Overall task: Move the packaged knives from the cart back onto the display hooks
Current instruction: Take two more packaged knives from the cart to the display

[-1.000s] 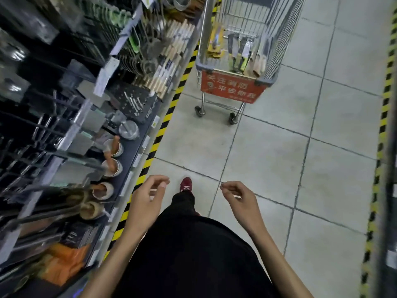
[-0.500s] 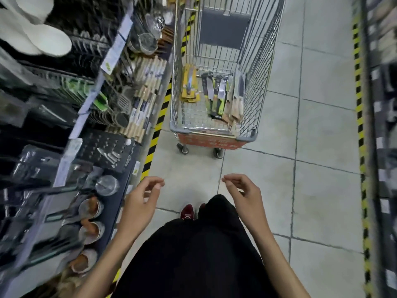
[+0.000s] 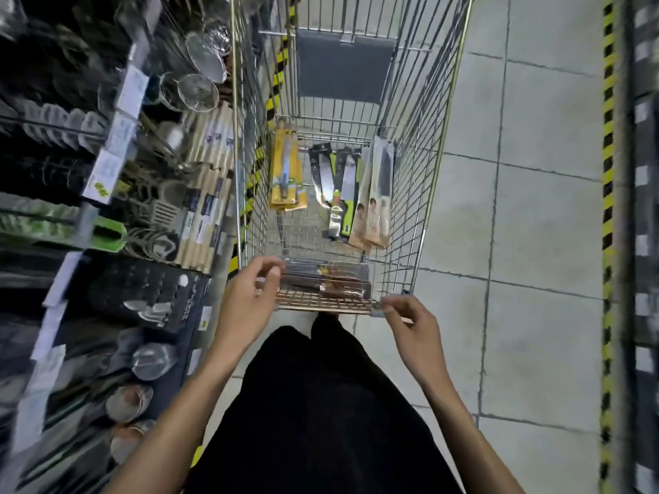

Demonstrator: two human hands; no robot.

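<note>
Left hand point(image 3: 246, 301) and right hand point(image 3: 410, 324), fingers loosely curled and empty, flank the shopping cart point(image 3: 410, 208) rim at centre frame, ready for the packaged knives point(image 3: 342, 187).

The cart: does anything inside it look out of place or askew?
Yes. Loose in the cart: yellow packs at left, green packs in the middle, beige packs tilted against the right wall, dark packs crosswise at the near end. Nothing looks damaged.
</note>
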